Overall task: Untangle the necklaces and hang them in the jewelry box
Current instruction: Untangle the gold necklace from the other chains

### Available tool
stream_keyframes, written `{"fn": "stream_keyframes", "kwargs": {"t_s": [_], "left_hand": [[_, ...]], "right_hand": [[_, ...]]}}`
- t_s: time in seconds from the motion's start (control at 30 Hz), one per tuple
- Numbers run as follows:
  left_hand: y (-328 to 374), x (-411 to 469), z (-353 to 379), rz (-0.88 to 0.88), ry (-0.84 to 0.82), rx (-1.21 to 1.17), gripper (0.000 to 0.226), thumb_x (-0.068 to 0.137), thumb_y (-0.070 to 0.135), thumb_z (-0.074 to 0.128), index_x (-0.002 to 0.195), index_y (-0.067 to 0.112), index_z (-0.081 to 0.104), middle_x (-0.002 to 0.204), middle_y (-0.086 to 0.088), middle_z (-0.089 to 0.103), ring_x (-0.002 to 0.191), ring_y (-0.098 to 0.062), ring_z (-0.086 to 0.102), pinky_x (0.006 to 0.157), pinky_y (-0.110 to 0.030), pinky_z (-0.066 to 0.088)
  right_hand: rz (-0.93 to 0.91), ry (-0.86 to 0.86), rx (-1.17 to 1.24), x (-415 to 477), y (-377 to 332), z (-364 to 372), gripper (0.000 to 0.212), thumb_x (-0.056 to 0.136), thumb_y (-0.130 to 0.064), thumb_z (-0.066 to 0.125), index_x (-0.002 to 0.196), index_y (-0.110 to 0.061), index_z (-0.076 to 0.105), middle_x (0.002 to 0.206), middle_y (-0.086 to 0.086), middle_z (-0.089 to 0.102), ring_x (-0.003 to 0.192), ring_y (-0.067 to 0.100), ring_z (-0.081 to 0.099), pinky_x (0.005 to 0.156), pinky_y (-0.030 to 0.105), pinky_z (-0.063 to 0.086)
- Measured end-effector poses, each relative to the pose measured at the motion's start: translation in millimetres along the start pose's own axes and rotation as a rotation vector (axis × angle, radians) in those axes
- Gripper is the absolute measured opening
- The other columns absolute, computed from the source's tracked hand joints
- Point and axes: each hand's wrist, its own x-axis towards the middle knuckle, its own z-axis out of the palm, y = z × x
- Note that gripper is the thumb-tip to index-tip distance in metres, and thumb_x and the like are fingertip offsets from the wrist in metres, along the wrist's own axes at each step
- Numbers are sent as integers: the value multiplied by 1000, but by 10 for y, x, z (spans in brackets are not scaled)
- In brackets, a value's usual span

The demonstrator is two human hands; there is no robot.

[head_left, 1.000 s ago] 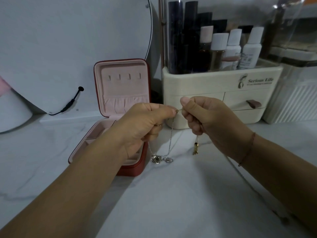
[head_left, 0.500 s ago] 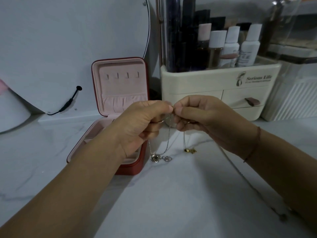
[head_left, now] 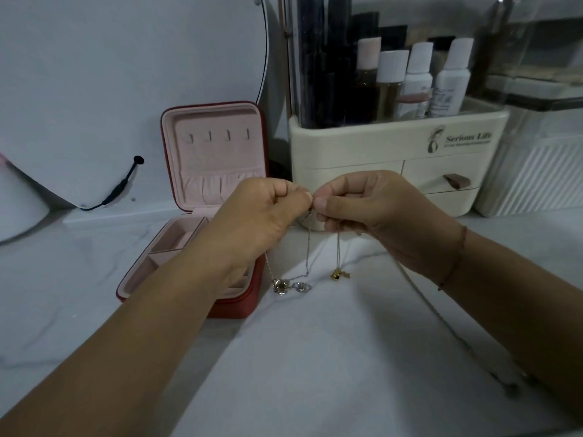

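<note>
Above the white counter, my left hand (head_left: 263, 217) and my right hand (head_left: 366, 209) meet fingertip to fingertip, both pinching thin necklace chains (head_left: 308, 244) at one spot. Chains hang down from the pinch. Two silver pendants (head_left: 291, 286) rest on the counter beside the box, and a small gold pendant (head_left: 337, 275) touches the counter below my right hand. Another chain (head_left: 441, 323) trails along the counter under my right forearm. The red jewelry box (head_left: 249, 302) stands open behind my left hand, its pink lid (head_left: 217, 152) upright with a row of small hooks.
A cream cosmetics organizer (head_left: 394, 143) with drawers and several bottles stands right behind my hands. A ribbed white container (head_left: 536, 175) sits at the far right. A round mirror (head_left: 126, 74) with a black cable (head_left: 121, 184) leans at the back left.
My hands came together from a small gap and now pinch the chains at one point. The gold pendant dropped lower onto the counter.
</note>
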Motion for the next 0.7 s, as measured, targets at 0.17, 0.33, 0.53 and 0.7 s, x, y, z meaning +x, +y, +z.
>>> {"fn": "stream_keyframes", "kwargs": {"t_s": [0.17,0.33,0.53,0.7], "left_hand": [[-19,5,12,56,9,68,15,90,14,54,82,9,66,42,15,39,37,-1,31,38,-12,25],[-41,35,38,5,26,-31,13,89,7,56,84,12,68,47,8,40,38,-4,27,39,-17,22],[-74,34,46,174,106,63,7,88,15,64,87,12,70,50,-3,43,40,-3,29,42,-12,26],[-112,35,53,328,206,127,5,83,17,72,82,21,73,48,0,35,48,-9,31,53,-25,33]], "right_hand": [[9,8,10,1,12,2,3,84,1,65,85,0,68,73,16,62,57,10,56,59,15,50],[7,42,38,19,22,-9,6,82,0,67,88,0,68,75,17,64,57,12,57,60,16,52],[-4,63,-27,31,46,-59,7,82,-4,68,88,-3,72,79,19,67,66,17,59,68,21,55],[0,88,-58,48,72,-68,8,84,-7,68,89,-3,72,71,15,63,65,18,55,71,28,51]]}}
